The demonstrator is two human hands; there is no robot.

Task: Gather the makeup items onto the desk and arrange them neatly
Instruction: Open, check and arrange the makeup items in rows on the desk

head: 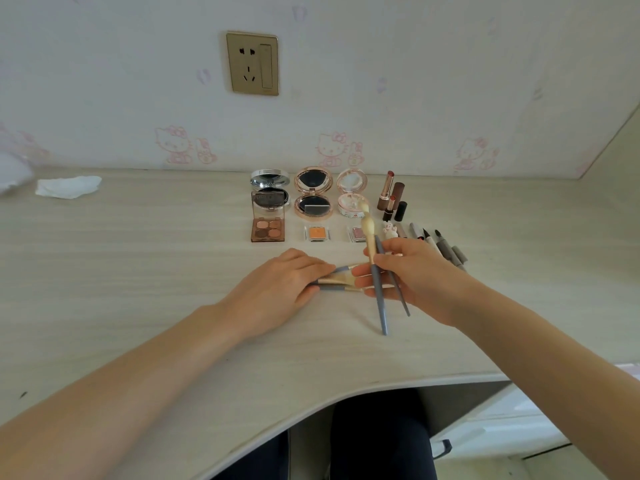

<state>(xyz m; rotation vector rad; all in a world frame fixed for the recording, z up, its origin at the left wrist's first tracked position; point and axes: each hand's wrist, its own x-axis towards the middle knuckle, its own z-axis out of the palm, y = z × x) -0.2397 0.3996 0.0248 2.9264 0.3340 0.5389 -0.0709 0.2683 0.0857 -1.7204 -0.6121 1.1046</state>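
My right hand point(412, 271) pinches two blue-handled makeup brushes point(379, 292), tips pointing away and handles slanting down toward me. My left hand point(287, 285) lies over several more brushes point(334, 280) lying sideways on the pale wooden desk point(138, 271), fingers curled on their handles. Behind them stand three open compacts point(313, 195), a brown eyeshadow palette point(267, 230), an orange pan point(317, 233) and a pink pan point(356, 233). Lipsticks point(391, 195) stand at the right, and pens and liners point(440, 244) lie in a row beyond my right hand.
A crumpled white tissue point(67, 187) lies at the desk's far left. The wall behind has a socket plate point(252, 64) and cartoon stickers. The desk's curved front edge point(311, 403) runs above my dark-trousered legs. A side panel rises at the far right.
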